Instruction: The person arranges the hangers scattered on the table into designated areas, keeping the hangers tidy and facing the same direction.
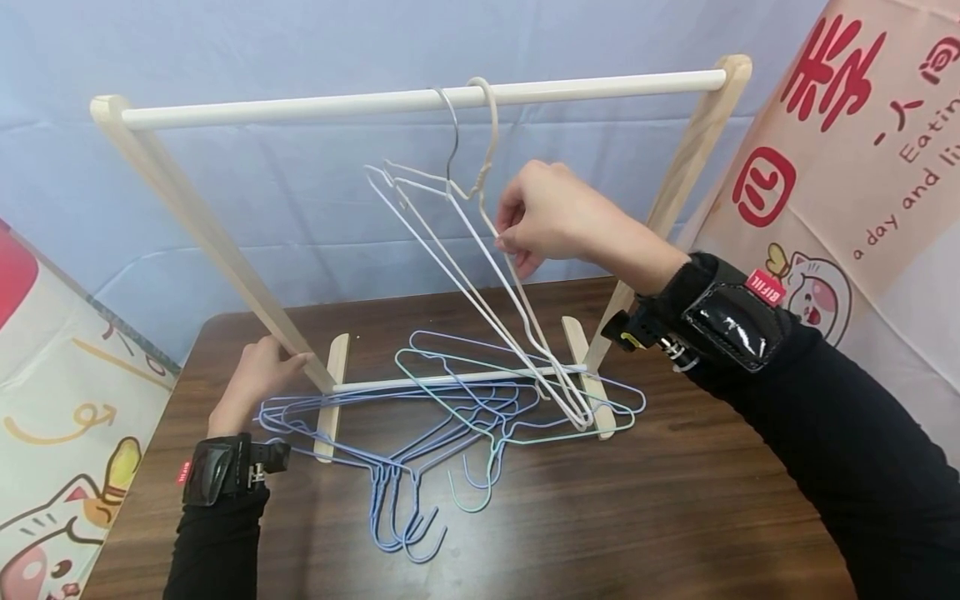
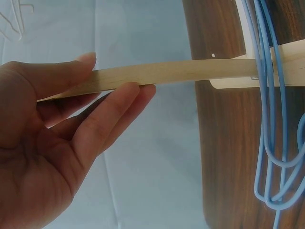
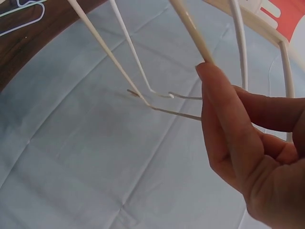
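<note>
My right hand (image 1: 555,212) pinches one sloping arm of a cream wire hanger (image 1: 492,137) between thumb and fingers. That hanger's hook lies over the white top bar (image 1: 300,107) of a clothes rack. Just left of it a white hanger with a silver hook (image 1: 454,137) hangs on the same bar. In the right wrist view the cream hanger (image 3: 193,28) runs up from the fingertips. My left hand (image 1: 258,379) holds the rack's left wooden post (image 1: 210,225) low down, thumb on one side and fingers on the other, as the left wrist view of the post (image 2: 162,73) shows.
Several blue hangers (image 1: 373,504) lie overlapped on the brown table (image 1: 637,517), hooks toward me. A mint green hanger (image 1: 491,467) lies among them, across the rack's lower bar (image 1: 390,384). The rack's right post (image 1: 693,158) stands behind my right forearm. Pale cloth hangs behind.
</note>
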Tool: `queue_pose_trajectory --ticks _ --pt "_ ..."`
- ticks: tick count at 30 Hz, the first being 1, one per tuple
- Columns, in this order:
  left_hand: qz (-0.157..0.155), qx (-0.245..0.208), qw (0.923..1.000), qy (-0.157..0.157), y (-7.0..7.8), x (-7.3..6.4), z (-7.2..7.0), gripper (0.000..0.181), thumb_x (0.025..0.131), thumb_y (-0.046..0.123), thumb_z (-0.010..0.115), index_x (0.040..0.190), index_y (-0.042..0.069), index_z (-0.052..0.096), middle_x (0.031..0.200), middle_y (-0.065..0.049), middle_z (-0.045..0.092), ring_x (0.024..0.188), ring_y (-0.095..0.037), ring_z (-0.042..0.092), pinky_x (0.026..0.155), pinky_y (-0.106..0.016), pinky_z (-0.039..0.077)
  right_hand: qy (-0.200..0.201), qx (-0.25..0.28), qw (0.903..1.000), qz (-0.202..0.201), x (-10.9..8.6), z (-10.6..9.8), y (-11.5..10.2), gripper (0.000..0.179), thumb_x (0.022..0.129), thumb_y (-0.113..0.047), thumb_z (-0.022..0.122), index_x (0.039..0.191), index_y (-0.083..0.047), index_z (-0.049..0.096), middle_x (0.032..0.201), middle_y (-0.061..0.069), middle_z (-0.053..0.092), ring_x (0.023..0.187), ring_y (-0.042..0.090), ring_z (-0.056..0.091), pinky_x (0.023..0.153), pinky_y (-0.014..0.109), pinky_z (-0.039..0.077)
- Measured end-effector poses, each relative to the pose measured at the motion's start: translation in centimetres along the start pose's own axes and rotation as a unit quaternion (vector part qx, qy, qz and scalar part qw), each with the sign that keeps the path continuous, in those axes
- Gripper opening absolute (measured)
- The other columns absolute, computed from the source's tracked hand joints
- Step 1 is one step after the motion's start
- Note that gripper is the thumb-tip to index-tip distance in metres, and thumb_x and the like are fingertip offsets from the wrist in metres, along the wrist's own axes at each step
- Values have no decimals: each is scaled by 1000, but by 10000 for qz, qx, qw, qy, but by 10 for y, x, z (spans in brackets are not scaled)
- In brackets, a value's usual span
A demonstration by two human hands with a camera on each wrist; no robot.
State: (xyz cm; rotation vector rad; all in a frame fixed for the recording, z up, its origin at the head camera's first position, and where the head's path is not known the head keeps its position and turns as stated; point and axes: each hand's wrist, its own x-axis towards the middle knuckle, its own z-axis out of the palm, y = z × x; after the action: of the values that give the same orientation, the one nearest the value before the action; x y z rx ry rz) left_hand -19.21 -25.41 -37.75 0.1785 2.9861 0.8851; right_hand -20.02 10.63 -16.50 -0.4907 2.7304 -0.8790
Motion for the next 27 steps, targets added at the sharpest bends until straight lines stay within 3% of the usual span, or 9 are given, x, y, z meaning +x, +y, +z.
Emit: queue_pose_trajectory --ticks 14,21,27 --pt "4 16 10000 -8 0 1 1 32 89 15 57 105 -12 56 91 -29 61 65 -25 56 53 -33 40 52 134 9998 -103 -4 0 2 5 83 1 61 81 5 63 68 13 66 57 18 66 59 27 52" --pt "70 102 9999 65 0 1 1 30 88 14 59 103 -13 56 88 -29 61 74 -36 61 58 -40 45 37 170 9998 -139 -3 1 1 6 84 1 61 83 6 63 67 13 66 56 18 66 59 26 52" --pt "24 108 9999 71 1 1 1 31 88 15 59 103 -12 56 89 -29 61 77 -38 60 60 -42 45 7 207 9997 -117 -4 1 2 6 84 0 61 85 6 63 69 14 66 56 18 66 60 26 52"
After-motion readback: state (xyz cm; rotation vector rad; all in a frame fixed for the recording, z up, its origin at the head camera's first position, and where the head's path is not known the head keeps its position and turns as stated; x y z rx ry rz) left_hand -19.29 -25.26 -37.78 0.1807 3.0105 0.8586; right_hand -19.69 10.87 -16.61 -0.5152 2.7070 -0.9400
